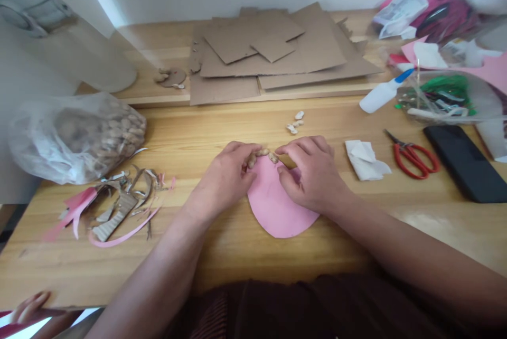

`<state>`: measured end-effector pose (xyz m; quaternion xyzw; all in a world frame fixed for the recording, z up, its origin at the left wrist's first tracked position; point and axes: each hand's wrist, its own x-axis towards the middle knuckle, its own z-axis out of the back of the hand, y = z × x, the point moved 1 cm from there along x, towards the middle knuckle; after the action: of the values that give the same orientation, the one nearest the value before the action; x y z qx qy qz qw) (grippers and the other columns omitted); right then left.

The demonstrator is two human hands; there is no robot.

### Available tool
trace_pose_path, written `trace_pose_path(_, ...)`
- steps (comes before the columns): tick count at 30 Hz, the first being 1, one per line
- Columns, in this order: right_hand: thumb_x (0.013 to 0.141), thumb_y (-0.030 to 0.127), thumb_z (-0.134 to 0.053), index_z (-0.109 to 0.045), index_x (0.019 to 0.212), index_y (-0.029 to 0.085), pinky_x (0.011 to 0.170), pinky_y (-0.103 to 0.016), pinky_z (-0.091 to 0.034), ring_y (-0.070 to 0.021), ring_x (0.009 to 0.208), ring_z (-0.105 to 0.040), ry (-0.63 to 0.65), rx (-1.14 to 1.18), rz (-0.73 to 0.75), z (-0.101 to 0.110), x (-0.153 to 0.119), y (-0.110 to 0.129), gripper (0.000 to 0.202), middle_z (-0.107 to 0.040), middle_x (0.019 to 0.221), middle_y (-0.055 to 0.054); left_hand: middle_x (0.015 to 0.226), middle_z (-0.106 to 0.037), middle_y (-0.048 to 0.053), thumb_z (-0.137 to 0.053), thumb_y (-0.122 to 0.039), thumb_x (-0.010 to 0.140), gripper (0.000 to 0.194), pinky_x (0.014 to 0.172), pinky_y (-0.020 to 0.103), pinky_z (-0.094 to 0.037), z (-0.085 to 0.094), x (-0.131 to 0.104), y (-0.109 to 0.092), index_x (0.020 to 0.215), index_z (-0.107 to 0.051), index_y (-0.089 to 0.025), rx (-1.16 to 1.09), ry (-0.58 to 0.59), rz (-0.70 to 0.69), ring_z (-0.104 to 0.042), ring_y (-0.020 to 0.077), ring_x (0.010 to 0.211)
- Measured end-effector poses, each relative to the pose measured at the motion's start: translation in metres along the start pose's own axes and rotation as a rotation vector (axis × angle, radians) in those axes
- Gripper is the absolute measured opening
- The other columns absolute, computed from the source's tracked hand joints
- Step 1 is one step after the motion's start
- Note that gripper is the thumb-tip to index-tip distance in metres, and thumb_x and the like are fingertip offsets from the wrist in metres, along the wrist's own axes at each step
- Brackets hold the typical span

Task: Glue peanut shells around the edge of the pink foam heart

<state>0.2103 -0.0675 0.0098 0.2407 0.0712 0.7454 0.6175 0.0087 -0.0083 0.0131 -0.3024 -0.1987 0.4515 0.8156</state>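
Observation:
A pink paper disc [283, 212] lies on the wooden table in front of me, with several peanuts [262, 153] in a row along its far edge. My left hand [227, 172] has its thumb and index finger around the peanuts at the left end of this row. At the right end, the index fingertip and thumb of my right hand [311, 172] close about a peanut [273, 157], and that hand rests over the disc's right side. A few loose peanuts or shells [295, 126] lie just beyond the disc.
Left are a plastic bag of peanuts [114, 130] and cardboard and paper scraps [121, 212]. Stacked cardboard [273, 59] lies behind. Rightward are a glue bottle [380, 97], folded tissue [366, 160], red-handled scissors [414, 159] and a phone [467, 162]. Another person's hand [30, 307] touches the near-left edge.

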Motion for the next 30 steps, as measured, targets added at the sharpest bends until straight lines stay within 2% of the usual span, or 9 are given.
trace_pose_path(7, 0.084, 0.025, -0.062, -0.07, 0.107, 0.021, 0.092, -0.046, -0.039, -0.0311, 0.109, -0.055, -0.105, 0.026, -0.017, 0.006, 0.004, -0.007, 0.025, -0.07, 0.106, -0.009, 0.121, -0.069, 0.007, -0.062, -0.005, 0.081, 0.049, 0.107, 0.046, -0.051, -0.003, -0.001, -0.004, 0.127, -0.067, -0.023, 0.153, -0.072, -0.188, -0.062, 0.0249, 0.117)
trace_pose_path(11, 0.085, 0.022, -0.06, -0.07, 0.1, 0.02, 0.093, -0.044, -0.042, -0.0276, 0.102, -0.062, -0.169, 0.141, 0.007, 0.011, 0.01, -0.017, 0.018, -0.074, 0.103, -0.008, 0.11, -0.072, 0.008, -0.058, -0.006, 0.084, 0.039, 0.094, 0.037, -0.056, 0.0, 0.003, -0.005, 0.117, -0.072, -0.02, 0.021, -0.191, -0.152, -0.068, 0.0191, 0.099)
trace_pose_path(13, 0.086, 0.024, -0.06, -0.069, 0.091, 0.021, 0.085, -0.04, -0.046, -0.0234, 0.089, -0.064, -0.177, 0.252, -0.056, 0.017, 0.012, -0.02, 0.011, -0.074, 0.092, -0.006, 0.098, -0.074, 0.006, -0.06, -0.01, 0.085, 0.034, 0.083, 0.032, -0.058, 0.001, 0.005, -0.004, 0.113, -0.074, -0.019, -0.081, -0.265, -0.102, -0.069, 0.0158, 0.085)
trace_pose_path(15, 0.085, 0.029, -0.062, -0.065, 0.082, 0.021, 0.07, -0.033, -0.045, -0.0182, 0.071, -0.061, -0.169, 0.358, -0.169, 0.026, 0.013, -0.02, 0.009, -0.07, 0.077, -0.002, 0.088, -0.073, 0.004, -0.066, -0.018, 0.084, 0.024, 0.074, 0.029, -0.056, 0.002, 0.007, -0.002, 0.106, -0.076, -0.018, -0.141, -0.321, -0.055, -0.067, 0.0148, 0.075)
trace_pose_path(18, 0.085, 0.037, -0.064, -0.058, 0.069, 0.022, 0.057, -0.029, -0.036, -0.0128, 0.055, -0.046, -0.191, 0.363, -0.263, 0.043, 0.008, -0.019, 0.023, -0.055, 0.057, 0.004, 0.075, -0.072, 0.001, -0.066, -0.03, 0.089, 0.017, 0.068, 0.027, -0.054, 0.001, 0.007, -0.001, 0.097, -0.076, -0.018, -0.116, -0.319, -0.006, -0.065, 0.0144, 0.066)
trace_pose_path(21, 0.09, 0.04, -0.059, -0.051, 0.059, 0.022, 0.056, -0.03, -0.032, -0.0125, 0.053, -0.04, -0.223, 0.245, -0.258, 0.058, -0.004, -0.024, 0.036, -0.045, 0.052, 0.004, 0.084, -0.076, 0.004, -0.05, -0.02, 0.096, 0.027, 0.081, 0.03, -0.056, -0.003, 0.008, -0.001, 0.107, -0.075, -0.018, -0.035, -0.277, -0.12, -0.07, 0.0163, 0.08)
trace_pose_path(25, 0.089, 0.035, -0.058, -0.068, 0.084, 0.021, 0.06, -0.032, -0.039, -0.0157, 0.06, -0.054, -0.347, 0.212, -0.288, 0.065, -0.029, -0.048, 0.018, -0.067, 0.071, -0.002, 0.114, -0.076, 0.01, -0.041, -0.004, 0.09, 0.042, 0.099, 0.037, -0.054, -0.008, 0.01, -0.001, 0.113, -0.074, -0.017, 0.029, -0.235, -0.338, -0.068, 0.0191, 0.11)
trace_pose_path(27, 0.087, 0.032, -0.06, -0.071, 0.097, 0.021, 0.063, -0.033, -0.044, -0.018, 0.066, -0.06, -0.413, 0.195, -0.302, 0.064, -0.043, -0.062, 0.019, -0.073, 0.083, -0.005, 0.114, -0.075, 0.01, -0.042, -0.006, 0.092, 0.04, 0.098, 0.038, -0.055, -0.008, 0.01, -0.001, 0.114, -0.074, -0.017, 0.029, -0.243, -0.326, -0.068, 0.0193, 0.109)
trace_pose_path(30, 0.086, 0.033, -0.06, -0.073, 0.099, 0.02, 0.064, -0.034, -0.047, -0.0197, 0.067, -0.062, -0.468, 0.124, -0.316, 0.061, -0.059, -0.077, 0.022, -0.074, 0.085, -0.008, 0.114, -0.075, 0.01, -0.048, -0.013, 0.094, 0.033, 0.097, 0.036, -0.055, -0.007, 0.011, -0.002, 0.112, -0.075, -0.018, 0.015, -0.278, -0.289, -0.069, 0.0191, 0.107)
